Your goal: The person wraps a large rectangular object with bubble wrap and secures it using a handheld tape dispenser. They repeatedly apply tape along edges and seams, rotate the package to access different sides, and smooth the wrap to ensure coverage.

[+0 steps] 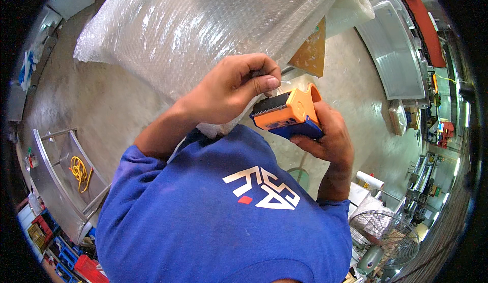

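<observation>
An orange and blue tape dispenser (291,111) with a toothed cutting edge is gripped in my right hand (333,133), held in front of my chest. Just above its black front part, my left hand (231,87) is closed in a pinch, thumb against the curled index finger. Whatever lies between those fingertips is too small to make out; it may be clear film. Beyond both hands spreads a large sheet of clear bubble wrap (168,23), shiny and creased, draped over something hidden beneath it.
A bubble wrap roll (351,11) lies at the far right, above a brown board (311,51). Metal panels (394,54) stand further right. To the left is a metal frame (61,181) with a coiled yellow cord (80,173). A fan (384,237) stands at the lower right.
</observation>
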Motion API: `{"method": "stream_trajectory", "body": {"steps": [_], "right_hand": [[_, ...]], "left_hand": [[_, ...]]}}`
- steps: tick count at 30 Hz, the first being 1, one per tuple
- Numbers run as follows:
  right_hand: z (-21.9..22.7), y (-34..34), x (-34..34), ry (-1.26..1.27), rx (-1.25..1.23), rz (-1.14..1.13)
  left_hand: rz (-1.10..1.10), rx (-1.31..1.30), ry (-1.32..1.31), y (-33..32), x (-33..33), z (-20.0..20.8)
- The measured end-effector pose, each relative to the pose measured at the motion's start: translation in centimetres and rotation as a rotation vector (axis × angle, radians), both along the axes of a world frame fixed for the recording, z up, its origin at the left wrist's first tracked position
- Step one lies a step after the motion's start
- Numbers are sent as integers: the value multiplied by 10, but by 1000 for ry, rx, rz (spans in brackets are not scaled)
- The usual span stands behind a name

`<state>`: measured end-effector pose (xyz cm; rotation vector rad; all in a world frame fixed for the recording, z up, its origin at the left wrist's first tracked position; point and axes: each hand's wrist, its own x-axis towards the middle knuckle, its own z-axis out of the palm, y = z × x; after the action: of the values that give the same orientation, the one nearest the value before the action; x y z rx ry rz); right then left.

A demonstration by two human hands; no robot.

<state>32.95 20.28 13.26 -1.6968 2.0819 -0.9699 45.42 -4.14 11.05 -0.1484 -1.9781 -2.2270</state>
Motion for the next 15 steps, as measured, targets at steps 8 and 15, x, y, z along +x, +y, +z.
{"method": "stream_trajectory", "body": {"steps": [8, 15], "right_hand": [[-2, 9, 9, -152, 85, -190], [-6, 15, 0, -51, 20, -148]], "left_hand": [[112, -60, -18, 6, -4, -1], [-189, 467, -239, -2, -16, -10]]}}
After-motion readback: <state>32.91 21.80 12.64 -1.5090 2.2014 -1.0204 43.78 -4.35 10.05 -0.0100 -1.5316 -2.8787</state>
